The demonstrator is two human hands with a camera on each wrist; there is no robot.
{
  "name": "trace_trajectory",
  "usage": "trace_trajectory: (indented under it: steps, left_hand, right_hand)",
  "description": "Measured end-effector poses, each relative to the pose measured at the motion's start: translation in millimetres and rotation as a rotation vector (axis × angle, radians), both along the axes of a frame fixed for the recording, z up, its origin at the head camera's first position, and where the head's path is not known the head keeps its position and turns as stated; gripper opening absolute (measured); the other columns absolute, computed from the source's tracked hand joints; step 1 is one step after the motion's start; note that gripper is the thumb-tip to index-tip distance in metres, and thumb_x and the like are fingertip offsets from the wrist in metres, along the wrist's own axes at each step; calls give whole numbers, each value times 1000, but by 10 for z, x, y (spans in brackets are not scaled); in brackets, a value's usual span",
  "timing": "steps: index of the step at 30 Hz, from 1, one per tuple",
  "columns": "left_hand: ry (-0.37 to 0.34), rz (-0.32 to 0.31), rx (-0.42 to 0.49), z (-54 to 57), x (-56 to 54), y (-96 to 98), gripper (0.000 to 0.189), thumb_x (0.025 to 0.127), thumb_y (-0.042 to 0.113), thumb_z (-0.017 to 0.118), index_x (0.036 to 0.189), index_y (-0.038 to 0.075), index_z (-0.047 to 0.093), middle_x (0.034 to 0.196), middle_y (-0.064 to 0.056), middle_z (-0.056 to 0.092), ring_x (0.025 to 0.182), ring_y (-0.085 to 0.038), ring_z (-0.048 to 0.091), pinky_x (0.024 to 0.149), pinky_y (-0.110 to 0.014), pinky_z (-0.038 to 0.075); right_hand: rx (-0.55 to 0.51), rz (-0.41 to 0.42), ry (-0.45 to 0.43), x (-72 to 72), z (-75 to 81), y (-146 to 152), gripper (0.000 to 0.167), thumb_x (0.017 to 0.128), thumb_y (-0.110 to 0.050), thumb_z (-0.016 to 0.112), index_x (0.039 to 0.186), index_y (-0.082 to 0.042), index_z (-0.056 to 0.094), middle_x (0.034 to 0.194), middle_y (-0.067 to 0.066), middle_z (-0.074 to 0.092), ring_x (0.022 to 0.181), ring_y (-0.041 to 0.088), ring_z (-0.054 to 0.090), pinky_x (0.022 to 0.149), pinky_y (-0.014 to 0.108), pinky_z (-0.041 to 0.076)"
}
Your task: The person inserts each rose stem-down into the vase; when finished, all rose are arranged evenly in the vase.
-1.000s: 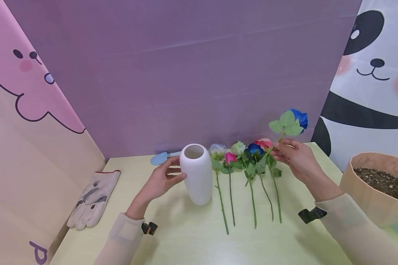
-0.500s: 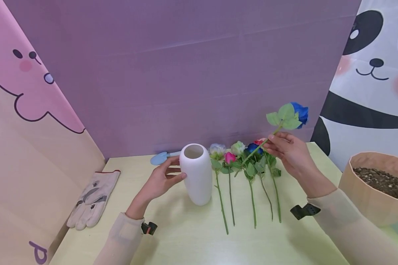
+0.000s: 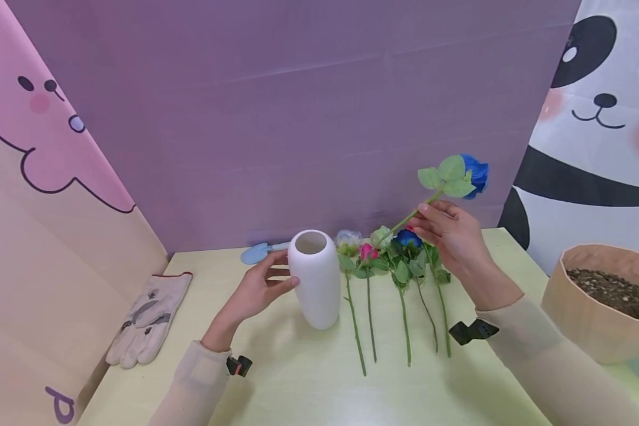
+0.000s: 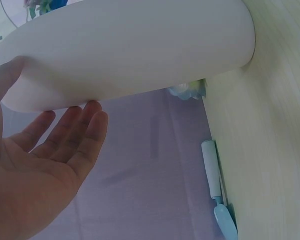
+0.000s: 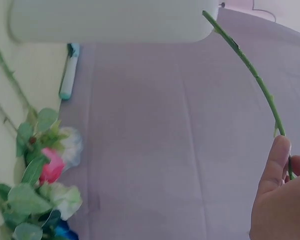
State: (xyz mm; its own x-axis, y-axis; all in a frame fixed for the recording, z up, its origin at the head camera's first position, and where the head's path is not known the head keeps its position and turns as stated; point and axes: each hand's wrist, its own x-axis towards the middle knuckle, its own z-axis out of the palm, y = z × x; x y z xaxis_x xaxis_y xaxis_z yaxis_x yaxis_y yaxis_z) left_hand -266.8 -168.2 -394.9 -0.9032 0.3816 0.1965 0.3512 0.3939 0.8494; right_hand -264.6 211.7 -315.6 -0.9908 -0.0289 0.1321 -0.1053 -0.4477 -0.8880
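A white vase [image 3: 315, 284] stands upright on the table. Its side is held by my left hand [image 3: 258, 290], thumb in front and fingers behind; the left wrist view shows the thumb and fingertips [image 4: 92, 107] against its wall. With thumb and fingers my right hand [image 3: 452, 239] pinches the green stem of a blue rose [image 3: 475, 176] in the air. The bloom points up and right, and the bare stem [image 5: 257, 77] slants down toward the vase. Several artificial flowers lie right of the vase, among them a pink one [image 3: 369, 252] and another blue one [image 3: 408, 238].
A blue hand trowel [image 3: 255, 254] lies behind my left hand. Work gloves [image 3: 149, 319] rest at the table's left edge. At the right stands a peach pot [image 3: 580, 296] holding soil. A purple backdrop [image 3: 325, 130] hangs behind the table [image 3: 298, 384].
My right hand has moved up and left with the blue rose, lifting it away from the lying flowers. My left hand and the vase have stayed in place.
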Motion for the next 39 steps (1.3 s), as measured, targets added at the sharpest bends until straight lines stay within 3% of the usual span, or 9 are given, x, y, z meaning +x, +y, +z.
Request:
trace_trajectory:
  steps: [21, 32, 39]
  left_hand:
    - [12, 2, -6, 14, 7, 0, 63, 90, 34, 75, 146, 28, 46, 139, -5, 55, 124, -28, 63, 96, -38, 58]
    - [5, -1, -6, 21, 24, 7, 66, 90, 33, 76, 147, 26, 44, 140, -6, 54, 124, -30, 62, 97, -39, 57]
    - [17, -4, -17, 17, 28, 4, 66, 90, 33, 75, 147, 25, 44, 140, -8, 54, 125, -32, 61, 98, -41, 57]
  right_hand:
    - [-178, 43, 37, -32, 111, -292, 23, 93, -12, 69, 106, -5, 52, 89, 5, 74, 80, 13, 76, 73, 21, 61]
    - [-177, 18, 65, -23, 121, -381, 24, 93, -10, 68, 108, -3, 50, 89, 4, 73, 80, 13, 75, 73, 20, 61]
    - [-80, -1, 64, -51, 84, -482, 21, 94, -13, 68, 106, -5, 52, 90, 1, 73, 82, 11, 75, 75, 20, 61]
